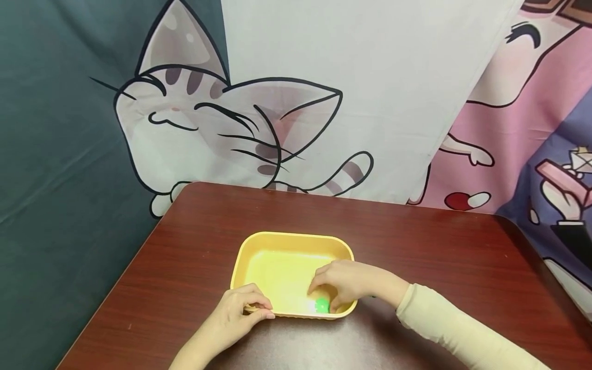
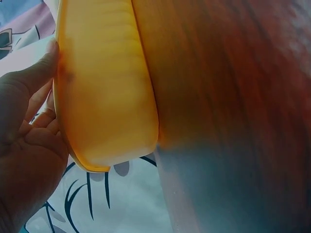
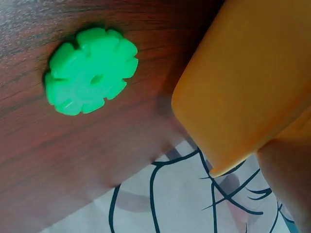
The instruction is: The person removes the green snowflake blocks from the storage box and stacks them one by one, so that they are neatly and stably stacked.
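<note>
A yellow plastic basin stands on the table. My left hand pinches its near rim at the left corner, thumb outside; the left wrist view shows this hand against the basin's wall. Over the right rim, my right hand reaches inside with fingers bent downward and spread above a small green piece. The thumb is right beside that piece, while the visible fingertips stand apart from it. Outside the basin, a green flower-shaped disc lies on the wood in the right wrist view.
The dark red-brown wooden table reaches back to a cloth backdrop with cartoon cat drawings. My right sleeve crosses the table's near right side. In the right wrist view, the basin's outer wall stands near the flower-shaped disc.
</note>
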`<state>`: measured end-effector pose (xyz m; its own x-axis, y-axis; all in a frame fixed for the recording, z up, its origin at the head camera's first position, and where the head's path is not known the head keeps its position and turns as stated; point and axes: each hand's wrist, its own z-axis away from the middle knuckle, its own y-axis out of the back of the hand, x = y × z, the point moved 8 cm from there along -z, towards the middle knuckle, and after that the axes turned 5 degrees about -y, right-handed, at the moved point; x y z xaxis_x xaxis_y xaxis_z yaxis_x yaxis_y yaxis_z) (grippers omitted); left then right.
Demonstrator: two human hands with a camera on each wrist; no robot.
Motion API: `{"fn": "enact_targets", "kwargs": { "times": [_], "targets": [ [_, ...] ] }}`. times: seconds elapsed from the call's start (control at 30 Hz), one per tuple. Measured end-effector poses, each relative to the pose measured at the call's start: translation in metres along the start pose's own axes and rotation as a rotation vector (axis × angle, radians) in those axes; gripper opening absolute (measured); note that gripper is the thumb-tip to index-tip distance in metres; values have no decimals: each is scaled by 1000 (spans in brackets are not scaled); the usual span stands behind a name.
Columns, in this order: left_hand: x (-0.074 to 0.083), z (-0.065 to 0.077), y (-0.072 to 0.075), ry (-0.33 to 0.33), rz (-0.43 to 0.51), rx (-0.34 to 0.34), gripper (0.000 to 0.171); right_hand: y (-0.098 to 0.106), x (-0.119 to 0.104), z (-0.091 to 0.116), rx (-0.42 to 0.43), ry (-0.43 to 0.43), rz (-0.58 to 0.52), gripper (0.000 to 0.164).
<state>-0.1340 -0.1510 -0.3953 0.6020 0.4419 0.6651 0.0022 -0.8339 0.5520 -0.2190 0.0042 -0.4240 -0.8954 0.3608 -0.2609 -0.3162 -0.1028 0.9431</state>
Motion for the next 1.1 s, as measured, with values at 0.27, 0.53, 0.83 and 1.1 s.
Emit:
{"fn": "enact_targets", "kwargs": {
  "times": [0.27,0.53,0.83,1.1],
  "targets": [
    [-3,0,-2,23,-7,-10,8,-6,-6,-7,-37,5,40,34],
    [-4,-1,-2,50,7,-24,9,-8,-7,-10,-22,0,70,28],
    [-4,-2,0,56,3,-16,8,-5,-10,-10,37,33,145,23],
    [-3,-1,-1,40,-7,-9,13,-5,-16,-10,79,77,259,26]
  ]
}}
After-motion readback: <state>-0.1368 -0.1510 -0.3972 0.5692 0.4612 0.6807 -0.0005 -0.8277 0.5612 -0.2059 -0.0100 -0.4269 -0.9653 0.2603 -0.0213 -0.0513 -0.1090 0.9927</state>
